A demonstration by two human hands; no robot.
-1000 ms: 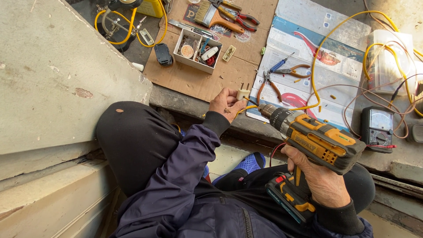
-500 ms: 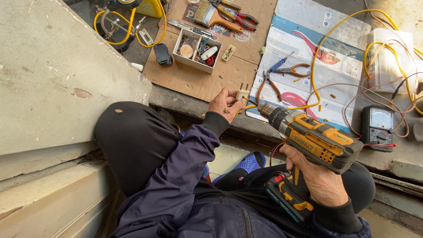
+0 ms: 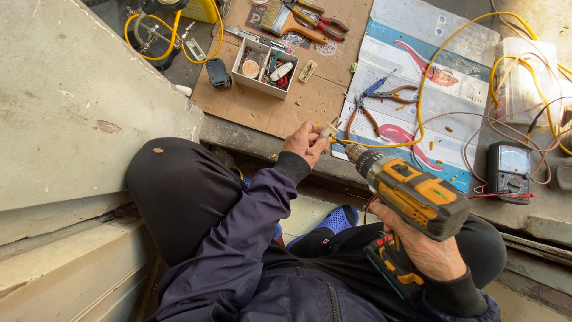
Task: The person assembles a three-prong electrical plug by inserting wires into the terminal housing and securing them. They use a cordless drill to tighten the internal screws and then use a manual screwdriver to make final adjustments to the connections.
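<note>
jacket [image 3: 238,262]: dark navy, front zip, black ribbed cuffs at both wrists
trousers [image 3: 179,197]: black
shoes [image 3: 336,220]: blue, perforated

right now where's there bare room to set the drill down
Bare cardboard lies below the small parts box, left of the left hand. The concrete slab at far left is also free. The printed sheet is crowded with pliers, yellow cable and a multimeter.
</note>
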